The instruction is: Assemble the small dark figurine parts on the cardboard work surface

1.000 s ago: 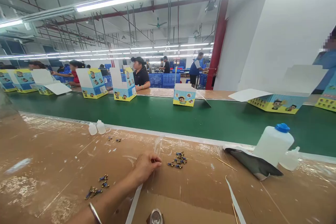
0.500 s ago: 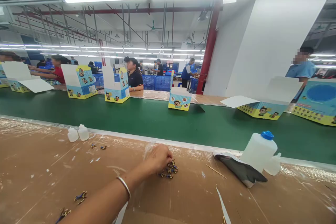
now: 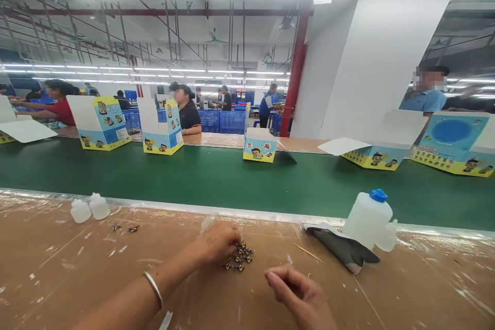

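The left hand [image 3: 214, 244] reaches across the brown, tape-covered table [image 3: 58, 278], a metal bangle [image 3: 153, 289] on its wrist. Its fingers [image 3: 232, 242] are curled down onto a small heap of tiny blue-and-gold figures [image 3: 236, 259] — touching the pile's near edge, though whether a piece is actually pinched between them cannot be told. The heap lies near the middle of the table, just in front of the belt's edge.

The right hand [image 3: 299, 294] hovers low at the bottom of the view, near the heap but apart from it, its fingers bent loosely inward with nothing visible in them.

To the right, a white plastic bottle with a blue cap [image 3: 367, 216] stands on a dark grey pouch [image 3: 340, 247], with a thin wooden stick [image 3: 307, 252] lying beside it. At the left sit two small white dropper bottles [image 3: 89, 209], with two stray figure pieces [image 3: 126, 227] just next to them.

Behind the table runs a green conveyor belt [image 3: 216, 180] carrying open yellow-and-blue printed cartons [image 3: 260, 147]. Other people work along the far side of the belt.
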`<state>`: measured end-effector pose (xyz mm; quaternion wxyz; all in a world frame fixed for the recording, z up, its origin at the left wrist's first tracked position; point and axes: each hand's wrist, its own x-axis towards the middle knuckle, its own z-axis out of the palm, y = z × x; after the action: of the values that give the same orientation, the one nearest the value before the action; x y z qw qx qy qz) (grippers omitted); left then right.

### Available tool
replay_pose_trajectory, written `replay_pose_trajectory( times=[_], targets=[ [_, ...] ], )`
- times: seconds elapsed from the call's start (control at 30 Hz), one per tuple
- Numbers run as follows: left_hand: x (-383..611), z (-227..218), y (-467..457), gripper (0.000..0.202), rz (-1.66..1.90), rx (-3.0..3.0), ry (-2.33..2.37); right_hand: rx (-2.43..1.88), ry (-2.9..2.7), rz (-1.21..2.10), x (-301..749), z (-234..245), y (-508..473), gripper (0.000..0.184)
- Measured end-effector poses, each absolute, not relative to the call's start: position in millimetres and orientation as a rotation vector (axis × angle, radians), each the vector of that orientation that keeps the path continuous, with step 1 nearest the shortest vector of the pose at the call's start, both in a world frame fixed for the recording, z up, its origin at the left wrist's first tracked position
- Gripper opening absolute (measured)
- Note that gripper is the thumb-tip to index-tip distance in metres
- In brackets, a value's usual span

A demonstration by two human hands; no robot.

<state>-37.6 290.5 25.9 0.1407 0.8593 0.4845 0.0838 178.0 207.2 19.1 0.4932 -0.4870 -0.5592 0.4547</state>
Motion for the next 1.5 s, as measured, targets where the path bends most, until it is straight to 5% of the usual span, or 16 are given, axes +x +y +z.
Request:
replay_pose_trajectory(
  times=[0.43, 0.67, 1.5],
  targets=[
    [-38, 52, 257, 0.004, 0.668, 2.215, 1.376, -1.072, -1.448, 1.036, 145, -9, 252, 0.024],
    [-29, 60, 250, 0.013, 0.856, 1.921, 1.312, -1.049, -1.385, 1.133, 147, 0, 251, 0.028],
    [-33, 50, 253, 0.009, 0.756, 1.862, 1.288, -1.109, -1.477, 1.076, 147, -4, 252, 0.030]
  ],
)
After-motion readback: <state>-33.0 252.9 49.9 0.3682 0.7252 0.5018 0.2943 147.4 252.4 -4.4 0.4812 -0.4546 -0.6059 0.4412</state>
